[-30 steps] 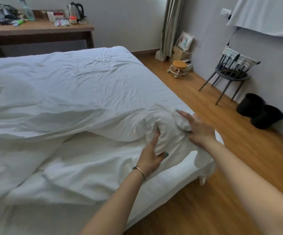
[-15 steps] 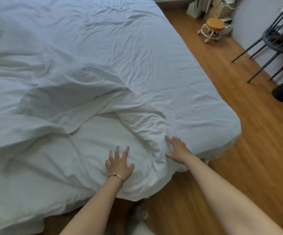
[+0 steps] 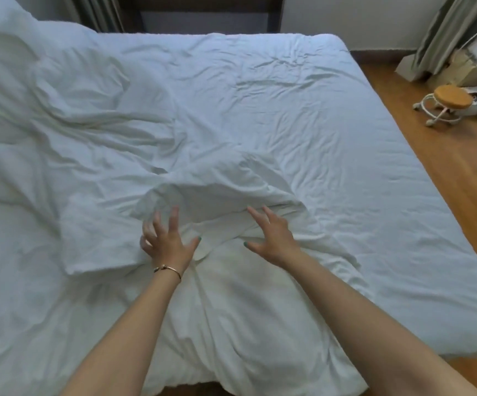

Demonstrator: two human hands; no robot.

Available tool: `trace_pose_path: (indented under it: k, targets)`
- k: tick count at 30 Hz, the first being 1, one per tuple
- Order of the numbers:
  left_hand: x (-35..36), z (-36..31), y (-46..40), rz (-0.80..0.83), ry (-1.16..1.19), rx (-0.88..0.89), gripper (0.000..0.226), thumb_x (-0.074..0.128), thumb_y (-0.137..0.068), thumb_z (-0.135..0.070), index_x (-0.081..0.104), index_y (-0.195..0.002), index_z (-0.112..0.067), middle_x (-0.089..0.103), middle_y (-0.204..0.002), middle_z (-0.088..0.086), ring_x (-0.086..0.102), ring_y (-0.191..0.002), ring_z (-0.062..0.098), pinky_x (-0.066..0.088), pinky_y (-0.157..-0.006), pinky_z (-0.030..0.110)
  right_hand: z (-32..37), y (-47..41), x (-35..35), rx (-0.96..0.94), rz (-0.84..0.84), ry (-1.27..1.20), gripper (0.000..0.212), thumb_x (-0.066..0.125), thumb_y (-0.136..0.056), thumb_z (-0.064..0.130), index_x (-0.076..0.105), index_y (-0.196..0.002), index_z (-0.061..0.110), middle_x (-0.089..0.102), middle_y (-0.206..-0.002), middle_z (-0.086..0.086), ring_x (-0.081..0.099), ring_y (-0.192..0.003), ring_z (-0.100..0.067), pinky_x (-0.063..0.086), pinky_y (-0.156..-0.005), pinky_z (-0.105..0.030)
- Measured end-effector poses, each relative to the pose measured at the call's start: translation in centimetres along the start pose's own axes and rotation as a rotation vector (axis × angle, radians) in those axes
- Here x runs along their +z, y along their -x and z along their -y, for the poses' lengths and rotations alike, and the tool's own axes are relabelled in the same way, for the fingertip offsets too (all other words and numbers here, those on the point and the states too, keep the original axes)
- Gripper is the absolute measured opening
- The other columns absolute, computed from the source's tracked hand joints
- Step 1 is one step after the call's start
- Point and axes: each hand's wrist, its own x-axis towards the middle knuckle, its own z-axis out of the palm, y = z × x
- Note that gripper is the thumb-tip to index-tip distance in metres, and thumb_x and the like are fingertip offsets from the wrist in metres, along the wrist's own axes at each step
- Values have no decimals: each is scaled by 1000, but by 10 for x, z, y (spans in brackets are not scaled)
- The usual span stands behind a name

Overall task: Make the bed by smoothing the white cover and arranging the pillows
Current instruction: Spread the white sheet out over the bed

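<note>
The white cover (image 3: 288,118) lies wrinkled over the whole bed, with a raised fold (image 3: 217,192) bunched near the middle front. My left hand (image 3: 167,241), with a thin bracelet at the wrist, is spread flat on the cover just below the left end of that fold. My right hand (image 3: 271,235) is spread with straight fingers at the fold's right end, touching the cloth. Neither hand grips anything. A soft white mound, possibly a pillow (image 3: 5,61), rises at the far left under the bedding.
Wooden floor (image 3: 446,155) runs along the bed's right side. A small round stool on casters (image 3: 448,104) stands there, with curtains (image 3: 448,30) and boxes behind it. A dark desk frame (image 3: 203,12) and wall lie beyond the far edge of the bed.
One second ago both hands held a bunched corner of the cover; they let go and flattened. Since then the view has swung along the bed and both hands have moved up to the raised fold.
</note>
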Motion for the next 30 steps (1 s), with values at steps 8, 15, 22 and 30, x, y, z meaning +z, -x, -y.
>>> trace_pose_path:
  k: [8, 15, 22, 30]
  targets:
    - [-26, 110, -82, 139, 230, -712, 119, 71, -47, -82, 11, -145, -54, -13, -160, 4, -20, -142, 42, -6, -108, 67, 125, -117, 9, -317, -19, 570, 116, 65, -65, 76, -18, -143, 55, -38, -153, -1, -22, -141, -46, -2, -108, -70]
    - [-29, 155, -119, -132, 388, -979, 125, 75, -46, -77, 5, -146, -50, -12, -159, 12, -9, -144, 45, -4, -107, 70, 145, -190, 32, -423, 17, 718, 112, 67, -75, 63, -15, -148, 46, 35, -147, -3, 23, -141, -39, -7, -113, -62]
    - [-26, 137, -111, -100, 411, -811, 104, 79, -67, -49, 10, -145, -47, 54, -120, 23, 59, -100, 44, 45, -87, 49, 127, -188, 33, -718, -25, 519, 41, 68, -81, 36, 42, -113, 34, 61, -73, 3, 64, -57, -24, 31, -50, -29]
    - [-52, 36, -146, -228, 793, -466, 79, 78, -76, -24, 39, -145, -20, 54, -139, 4, 53, -123, 25, 40, -103, 31, 44, -136, -42, -376, -127, 263, 32, 50, -93, 52, 36, -121, 44, 67, -107, 12, 67, -86, -25, 44, -66, -34]
